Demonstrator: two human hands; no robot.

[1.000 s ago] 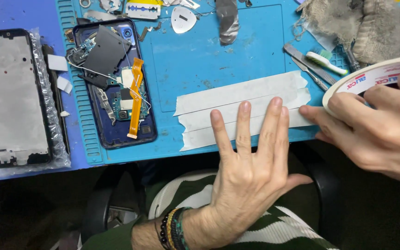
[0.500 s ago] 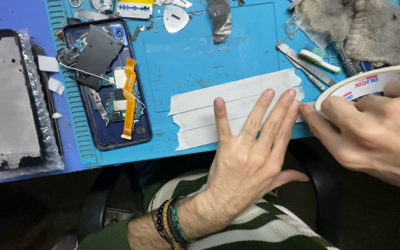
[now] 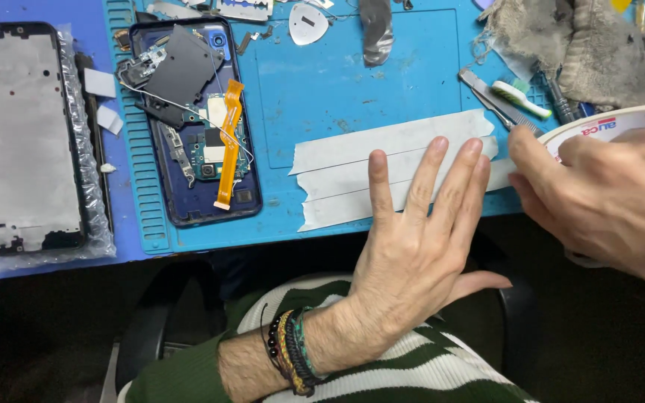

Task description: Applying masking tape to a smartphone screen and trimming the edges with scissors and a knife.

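We press our left hand [image 3: 412, 246], flat with fingers spread, on three overlapping strips of matte white tape [image 3: 382, 168] to pin them against the blue ribbed mat [image 3: 293, 89] on the counter. Our right hand [image 3: 606, 201], at the right, is closed around the tape roll [image 3: 606, 127]. At far left lies an opened phone [image 3: 195, 127], its circuitry exposed.

Right hand [image 3: 606, 201] with the tape roll [image 3: 606, 127] now closer to the left hand [image 3: 412, 246], left fingers [image 3: 427, 172] slid further right along the tape strips [image 3: 367, 160]
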